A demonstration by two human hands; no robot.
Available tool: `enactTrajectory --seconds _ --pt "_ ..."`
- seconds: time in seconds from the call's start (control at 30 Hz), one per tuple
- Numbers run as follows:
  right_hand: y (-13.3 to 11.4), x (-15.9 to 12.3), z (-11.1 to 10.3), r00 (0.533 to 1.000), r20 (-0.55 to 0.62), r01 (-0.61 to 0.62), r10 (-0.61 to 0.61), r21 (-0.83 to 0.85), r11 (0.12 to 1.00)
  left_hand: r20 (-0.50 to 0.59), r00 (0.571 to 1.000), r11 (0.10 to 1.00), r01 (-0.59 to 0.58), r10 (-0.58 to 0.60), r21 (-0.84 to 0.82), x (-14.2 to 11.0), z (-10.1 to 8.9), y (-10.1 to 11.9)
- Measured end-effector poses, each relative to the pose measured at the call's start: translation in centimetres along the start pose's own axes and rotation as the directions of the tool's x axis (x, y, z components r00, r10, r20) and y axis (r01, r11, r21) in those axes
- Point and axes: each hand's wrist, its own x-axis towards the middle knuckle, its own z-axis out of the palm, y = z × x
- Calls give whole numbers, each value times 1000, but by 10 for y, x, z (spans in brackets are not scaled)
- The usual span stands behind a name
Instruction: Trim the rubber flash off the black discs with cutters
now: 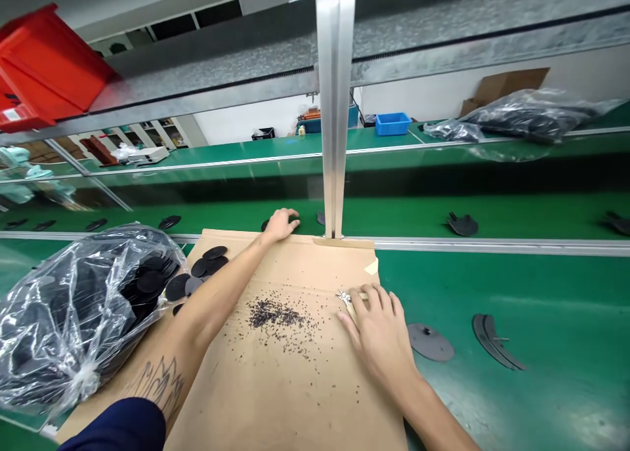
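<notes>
My left hand (pixel 283 225) reaches to the far edge of the cardboard, at the green belt. Its fingers curl over a black plastic part (pixel 265 226), mostly hidden beneath the hand. My right hand (pixel 381 320) rests over the cardboard's right side, closed around small cutting nippers (pixel 344 298). Their metal head points left and away from me; the handles are largely covered by the palm. Between my arms, a heap of tiny black plastic bits (pixel 275 314) lies scattered on the cardboard sheet (pixel 275 398). Several flat black discs (pixel 209 262) lie left of my left forearm.
A clear plastic bag (pixel 93 306) of black parts bulges at the left. Right of the cardboard lie a grey disc (pixel 431 342) and a curved strip (pixel 496 343). More parts, including a black one (pixel 462 224), sit on the belt. A metal post (pixel 335 109) rises ahead.
</notes>
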Motion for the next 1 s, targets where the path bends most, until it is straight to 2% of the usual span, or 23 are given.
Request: enactTrajectory --seconds 0.13,0.27,0.4,0.53,0.63,0.73,0.8,0.87,0.93,1.0 --pt "0 0 -1 1000 5 -8 8 0 1000 52 999 986 16 -7 -167 21 41 35" --pt "-1 1 -3 1000 22 -4 4 -20 1000 55 997 945 72 -57 -320 28 62 50" --pt "-2 2 -4 999 36 -3 3 -17 1000 9 996 888 83 -88 -453 21 55 50" --pt "-2 3 -4 1000 7 -5 5 25 1000 -33 996 842 54 -84 -536 1 23 45" --pt "-2 3 -3 996 -89 37 -24 148 988 -40 999 822 7 -36 -570 -38 -6 37" --pt "-5 4 -4 987 -157 81 -21 390 917 39 996 812 -39 76 -582 -103 -26 34" --pt "-10 5 -7 995 -99 50 9 580 813 143 973 810 -64 180 -583 -152 -30 40" --pt "-15 7 -12 998 46 2 -54 740 673 261 914 809 -108 309 -577 -192 -30 49" --pt "-20 9 -17 965 186 -49 -187 824 564 318 871 848 -183 374 -497 -215 -33 55" --pt "-24 10 -21 940 244 -87 -238 847 524 366 850 904 -258 380 -340 -219 -45 52"
